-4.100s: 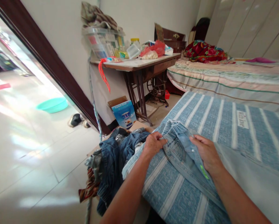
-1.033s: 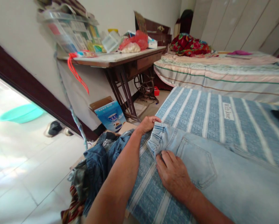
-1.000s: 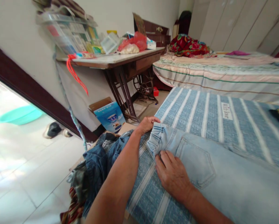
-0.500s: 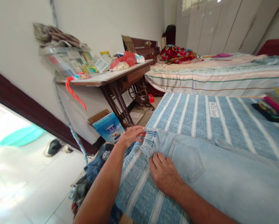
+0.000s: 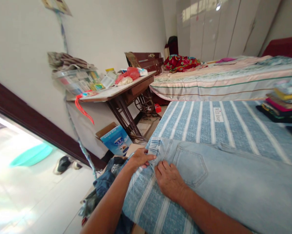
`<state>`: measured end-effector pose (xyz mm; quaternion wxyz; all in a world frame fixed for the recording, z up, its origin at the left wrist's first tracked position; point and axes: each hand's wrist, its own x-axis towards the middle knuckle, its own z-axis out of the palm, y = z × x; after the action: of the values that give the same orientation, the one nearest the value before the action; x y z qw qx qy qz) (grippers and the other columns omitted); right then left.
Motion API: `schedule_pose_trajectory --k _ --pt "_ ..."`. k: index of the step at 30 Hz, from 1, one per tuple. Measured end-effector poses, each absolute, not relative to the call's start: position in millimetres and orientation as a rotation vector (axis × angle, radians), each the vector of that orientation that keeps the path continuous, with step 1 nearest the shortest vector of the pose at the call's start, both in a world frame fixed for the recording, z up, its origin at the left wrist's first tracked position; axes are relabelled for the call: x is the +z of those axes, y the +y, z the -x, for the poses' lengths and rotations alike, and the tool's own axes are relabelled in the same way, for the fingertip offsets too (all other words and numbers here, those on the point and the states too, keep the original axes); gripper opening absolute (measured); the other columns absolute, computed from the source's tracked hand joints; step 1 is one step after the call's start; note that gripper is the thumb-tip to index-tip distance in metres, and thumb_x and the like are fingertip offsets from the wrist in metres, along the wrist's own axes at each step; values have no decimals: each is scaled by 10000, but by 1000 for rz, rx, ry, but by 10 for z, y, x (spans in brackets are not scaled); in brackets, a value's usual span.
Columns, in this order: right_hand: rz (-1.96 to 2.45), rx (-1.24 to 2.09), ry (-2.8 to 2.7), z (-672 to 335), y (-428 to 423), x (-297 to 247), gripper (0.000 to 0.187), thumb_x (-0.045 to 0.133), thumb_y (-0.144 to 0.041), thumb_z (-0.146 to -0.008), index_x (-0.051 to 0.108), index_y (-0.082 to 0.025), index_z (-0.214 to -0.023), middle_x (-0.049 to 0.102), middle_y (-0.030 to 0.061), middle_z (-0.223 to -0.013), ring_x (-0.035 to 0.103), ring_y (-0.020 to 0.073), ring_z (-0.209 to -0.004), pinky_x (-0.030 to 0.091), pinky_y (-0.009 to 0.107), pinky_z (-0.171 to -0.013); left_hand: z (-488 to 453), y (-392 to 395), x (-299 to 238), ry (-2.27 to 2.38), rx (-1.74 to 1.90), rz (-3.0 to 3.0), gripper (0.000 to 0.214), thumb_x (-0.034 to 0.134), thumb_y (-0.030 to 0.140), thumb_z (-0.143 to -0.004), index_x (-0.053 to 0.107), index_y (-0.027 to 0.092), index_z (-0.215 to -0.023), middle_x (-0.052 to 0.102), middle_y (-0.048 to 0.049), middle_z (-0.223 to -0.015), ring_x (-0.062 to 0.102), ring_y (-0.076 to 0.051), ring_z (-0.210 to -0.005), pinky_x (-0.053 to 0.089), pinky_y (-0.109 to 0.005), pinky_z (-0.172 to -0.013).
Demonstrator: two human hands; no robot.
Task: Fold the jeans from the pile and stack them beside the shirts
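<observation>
Light blue jeans [image 5: 224, 175] lie folded lengthwise on a blue-and-white striped bed cover [image 5: 158, 195], a back pocket facing up. Their gathered elastic waistband is at the left end. My left hand [image 5: 141, 158] pinches the waistband's near corner, thumb on top and fingers underneath. Just to its right, my right hand [image 5: 169, 178] has its fingers curled onto the jeans' near edge, below the pocket. The fingertips of my right hand are partly hidden by the hand itself.
Folded clothes [image 5: 282, 100] are stacked on the right of the cover. Dark denim garments [image 5: 107, 182] lie low beside the bed's left edge. A sewing-machine table [image 5: 112, 92] with a plastic bin [image 5: 77, 79] stands by the wall, a blue box [image 5: 118, 139] beneath it.
My left hand has moved from the far side of the waistband toward its near corner and closed on it. My right hand keeps its hold. The view has shifted slightly.
</observation>
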<state>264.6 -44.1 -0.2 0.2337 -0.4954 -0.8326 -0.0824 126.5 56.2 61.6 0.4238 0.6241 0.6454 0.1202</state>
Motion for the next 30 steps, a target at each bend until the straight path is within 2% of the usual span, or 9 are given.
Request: schedule_pose_trajectory --k 6,12,15,19,22,24,26,30 --pt "1364 -166 -2252 -2649 -439 14 193 445 -205 -863 579 -123 -976 557 103 -913 471 246 -873 381 388 -668 -1328 537 576 1740 354 -1519 257 697 357 -605 534 169 -674 468 54 -421 473 -106 -407 360 -185 -380" --pt "1361 -127 -2248 -2661 -438 38 207 492 -234 -841 567 -122 -998 549 104 -917 463 243 -883 385 383 -678 -1398 508 578 1798 433 -1538 225 680 285 -612 483 185 -653 494 54 -457 511 -117 -445 380 -192 -410" --pt "1369 -115 -2250 -2668 -426 53 217 496 -248 -838 561 -127 -1006 547 100 -924 461 238 -889 393 382 -693 -1412 463 639 1766 450 -1557 225 675 323 -618 522 177 -696 523 47 -518 517 -112 -481 382 -186 -423" --pt "1386 -98 -2245 -2680 -408 87 227 504 -257 -833 552 -129 -1014 545 99 -931 464 236 -894 406 380 -700 -1383 395 752 1663 481 -1439 448 724 435 -550 580 170 -881 631 -18 -758 593 -163 -635 471 -236 -506" --pt "1388 -81 -2245 -2687 -400 114 241 513 -238 -820 548 -117 -1026 548 100 -928 475 232 -889 415 378 -702 -1375 369 809 1666 511 -1339 723 791 425 -445 527 147 -1058 646 -103 -943 629 -227 -756 512 -289 -562" --pt "1386 -68 -2248 -2689 -398 128 258 515 -230 -814 547 -111 -1041 554 99 -929 483 230 -886 421 375 -703 -1397 367 821 1676 510 -1337 815 813 389 -406 490 130 -1108 638 -135 -990 631 -258 -817 520 -303 -580" --pt "1386 -47 -2247 -2697 -399 148 270 524 -254 -814 550 -118 -1046 562 93 -941 491 227 -890 429 368 -708 -1432 373 815 1669 511 -1374 752 813 355 -400 516 129 -1053 647 -131 -972 628 -267 -850 518 -291 -582" --pt "1388 34 -2238 -2831 -399 283 200 529 -321 -829 564 -181 -968 578 34 -904 513 183 -881 432 307 -734 -1479 389 768 1671 548 -1415 469 761 322 -464 587 161 -868 675 -81 -858 634 -253 -832 498 -260 -548"
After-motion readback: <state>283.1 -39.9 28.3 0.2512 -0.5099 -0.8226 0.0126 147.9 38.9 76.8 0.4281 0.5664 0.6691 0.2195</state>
